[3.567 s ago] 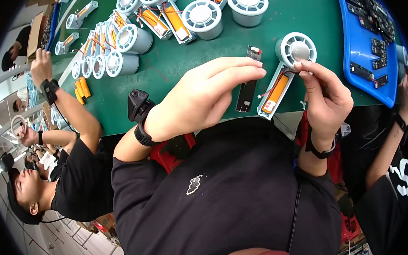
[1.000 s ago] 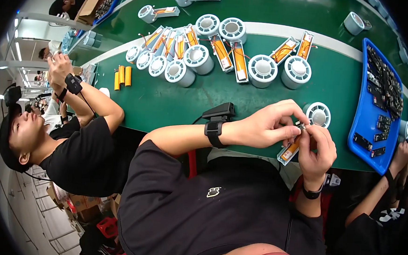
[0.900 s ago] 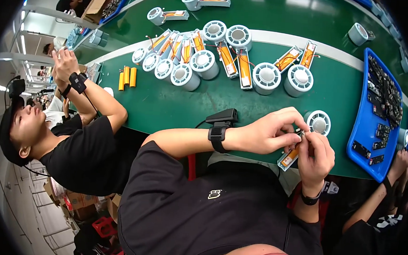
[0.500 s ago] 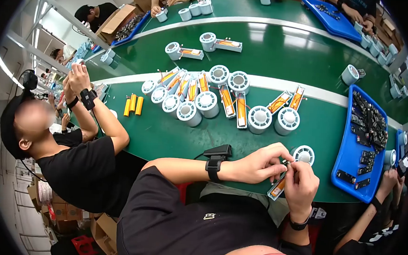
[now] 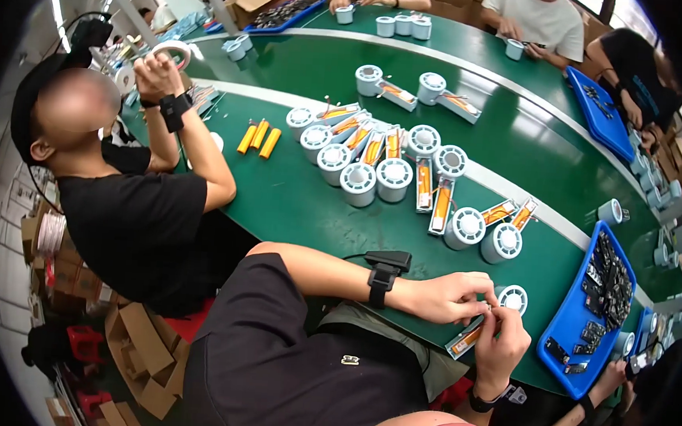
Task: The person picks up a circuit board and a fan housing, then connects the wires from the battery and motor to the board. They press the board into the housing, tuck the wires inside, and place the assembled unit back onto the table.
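Note:
My left hand (image 5: 454, 296) and my right hand (image 5: 505, 344) meet at the near table edge, fingertips pinched together. What sits between them is tiny and mostly covered; I cannot make it out. Right below the fingers lies an open light-blue handle (image 5: 464, 342) with an orange battery inside, partly hidden by my right hand. Just beyond my fingertips a round light-blue fan head (image 5: 512, 299) with a vented rim stands on the table. It appears to belong with that handle, though the join is hidden.
Several similar fan heads (image 5: 394, 177) with opened handles stand ahead. Loose orange batteries (image 5: 259, 139) lie to the left, near a co-worker (image 5: 133, 161) with raised hands. A blue tray (image 5: 548, 335) of black circuit boards is at right. A black device (image 5: 389, 260) rests beside my left wrist.
My view has swung, so the table stands tilted differently. Both hands remain pinched together over the handle, fingers slightly shifted. On the belt, two fan units have shifted right relative to the near ones.

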`<state>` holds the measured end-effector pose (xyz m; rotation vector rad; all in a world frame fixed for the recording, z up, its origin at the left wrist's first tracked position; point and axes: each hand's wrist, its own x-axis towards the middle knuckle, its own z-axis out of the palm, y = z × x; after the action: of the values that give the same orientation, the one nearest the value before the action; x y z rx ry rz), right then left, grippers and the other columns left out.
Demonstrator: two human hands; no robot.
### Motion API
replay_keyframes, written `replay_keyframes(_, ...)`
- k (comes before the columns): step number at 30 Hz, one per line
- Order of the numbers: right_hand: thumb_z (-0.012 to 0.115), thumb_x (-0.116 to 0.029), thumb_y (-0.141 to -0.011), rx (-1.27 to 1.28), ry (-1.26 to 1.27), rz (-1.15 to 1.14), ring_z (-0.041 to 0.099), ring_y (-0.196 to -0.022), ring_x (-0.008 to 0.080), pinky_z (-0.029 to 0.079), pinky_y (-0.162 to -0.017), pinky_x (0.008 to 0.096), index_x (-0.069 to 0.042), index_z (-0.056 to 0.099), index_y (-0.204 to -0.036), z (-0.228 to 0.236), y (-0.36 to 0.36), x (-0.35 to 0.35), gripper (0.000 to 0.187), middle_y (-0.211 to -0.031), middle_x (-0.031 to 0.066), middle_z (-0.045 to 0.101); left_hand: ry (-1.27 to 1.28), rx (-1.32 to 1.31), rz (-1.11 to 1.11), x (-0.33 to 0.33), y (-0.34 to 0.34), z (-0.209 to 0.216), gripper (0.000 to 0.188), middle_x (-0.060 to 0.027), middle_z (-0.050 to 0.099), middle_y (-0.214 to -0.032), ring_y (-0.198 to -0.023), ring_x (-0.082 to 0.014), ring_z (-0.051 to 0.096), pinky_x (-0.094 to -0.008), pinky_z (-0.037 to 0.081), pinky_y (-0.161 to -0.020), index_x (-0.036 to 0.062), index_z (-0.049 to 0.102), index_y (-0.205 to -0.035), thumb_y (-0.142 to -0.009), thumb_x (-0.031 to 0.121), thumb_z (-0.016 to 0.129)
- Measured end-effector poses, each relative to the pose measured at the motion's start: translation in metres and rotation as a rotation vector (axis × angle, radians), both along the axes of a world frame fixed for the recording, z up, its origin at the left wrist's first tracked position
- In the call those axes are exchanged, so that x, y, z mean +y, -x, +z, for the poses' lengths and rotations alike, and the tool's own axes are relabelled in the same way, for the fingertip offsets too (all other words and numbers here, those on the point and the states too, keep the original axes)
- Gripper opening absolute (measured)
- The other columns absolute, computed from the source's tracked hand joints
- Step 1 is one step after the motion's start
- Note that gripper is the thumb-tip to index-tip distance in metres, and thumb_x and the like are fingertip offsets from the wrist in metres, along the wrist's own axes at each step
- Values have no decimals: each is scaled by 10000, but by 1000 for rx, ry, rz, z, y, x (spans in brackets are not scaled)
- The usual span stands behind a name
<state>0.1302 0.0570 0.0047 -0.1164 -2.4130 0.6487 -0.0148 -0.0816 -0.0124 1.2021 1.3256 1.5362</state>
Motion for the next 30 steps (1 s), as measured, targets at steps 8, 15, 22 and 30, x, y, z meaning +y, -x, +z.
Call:
replay_keyframes(8, 727, 14, -898, 26, -36, 20, 675, -616, 227, 508, -552, 333, 24, 686, -981, -6, -3, 3, 93, -785, 139, 695, -63, 32, -8, -1, -1, -12, 146, -108, 522, -1097, -795, -151, 664, -303, 537, -690, -3, 587, -1132, -998, 54, 593)
replay_keyframes(15, 710, 58, -904, 160, -42, -113, 728, -777, 275, 568, -688, 339, 49, 723, -1085, -26, -6, -13, 181, -938, 178, 741, -74, -72, 32, 0, -7, -6, 178, -109, 533, -1108, -759, -142, 639, -298, 529, -680, -7, 583, -1139, -967, 33, 610)
replay_keyframes(22, 709, 81, -893, 160, -4, -154, 731, -852, 307, 573, -749, 363, 63, 720, -1077, -34, -6, -20, 185, -983, 195, 737, -118, -18, 122, -2, -8, -4, 213, -100, 550, -1071, -749, -120, 571, -281, 513, -669, 7, 591, -1141, -942, 53, 652)
replay_keyframes(30, 700, 88, -892, 139, -17, -93, 717, -818, 315, 568, -734, 379, 65, 698, -1049, -35, -10, -9, 158, -958, 193, 726, -348, 365, 274, 4, -11, -20, 175, -130, 541, -1043, -781, -212, 602, -346, 517, -710, 10, 608, -1081, -918, 52, 657)
